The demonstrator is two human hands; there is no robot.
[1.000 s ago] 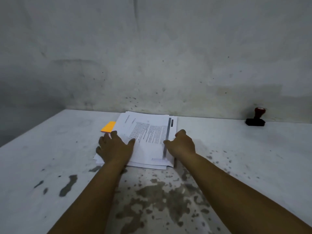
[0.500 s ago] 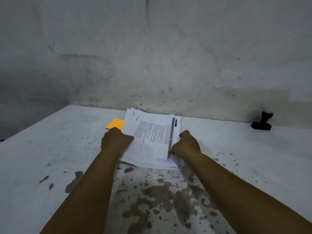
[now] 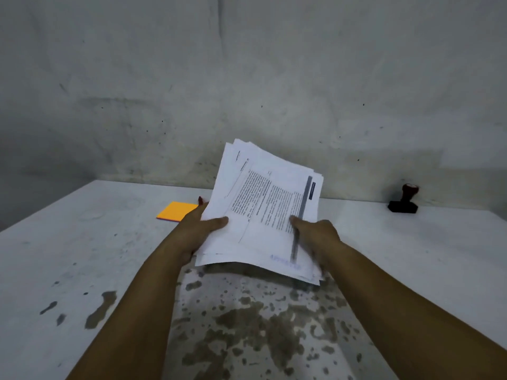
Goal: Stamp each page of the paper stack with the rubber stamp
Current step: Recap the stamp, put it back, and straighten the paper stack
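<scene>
left hand grips paper stack | right hand grips stack, tilted up

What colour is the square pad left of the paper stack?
Orange: the square sticky-note pad on the white table, seen in the head view.

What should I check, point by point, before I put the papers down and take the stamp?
1. Both hands hold the white printed paper stack: left hand, right hand: ok.
2. Sheets aligned: not ok, edges fanned.
3. Blue stamp mark on top page: ok.
4. Lower pages stamped: cannot tell.
5. Black rubber stamp with red handle standing free by the wall: ok.
6. Orange sticky-note pad apart from the stack: ok.
</scene>
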